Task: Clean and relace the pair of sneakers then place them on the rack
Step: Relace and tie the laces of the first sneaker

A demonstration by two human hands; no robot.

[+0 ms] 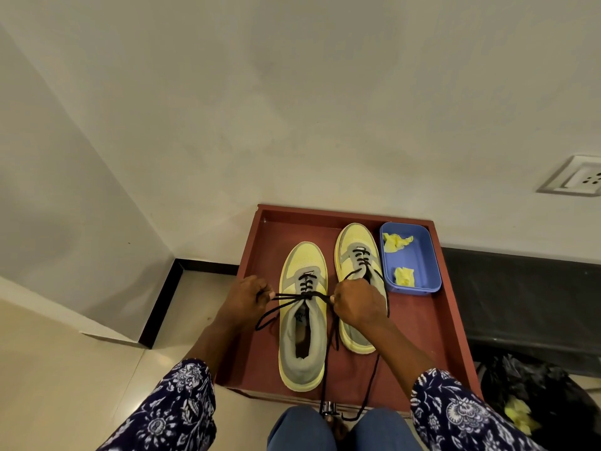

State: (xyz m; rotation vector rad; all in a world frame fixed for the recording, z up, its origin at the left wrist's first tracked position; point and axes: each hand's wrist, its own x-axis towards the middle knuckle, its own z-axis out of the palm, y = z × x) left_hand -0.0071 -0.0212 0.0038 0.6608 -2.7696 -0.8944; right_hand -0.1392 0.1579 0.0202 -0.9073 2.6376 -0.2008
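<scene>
Sneaker [302, 317] lace [299, 297] pulled taut: L hand [248, 296] & R hand [356, 302] each fisted on an end.

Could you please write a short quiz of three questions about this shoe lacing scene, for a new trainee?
1. True or false: both hands grip the black lace of the near sneaker.
2. What lies in the blue tub? A) yellow cloth pieces B) a brush C) spare laces
3. Fill in: the sneakers stand on a red-brown ____.

Key:
1. True. The left hand and the right hand pull the lace ends apart over the shoe's opening.
2. A. Two crumpled yellow cloth pieces lie inside.
3. Tray. The far sneaker is beside the tub.
</scene>
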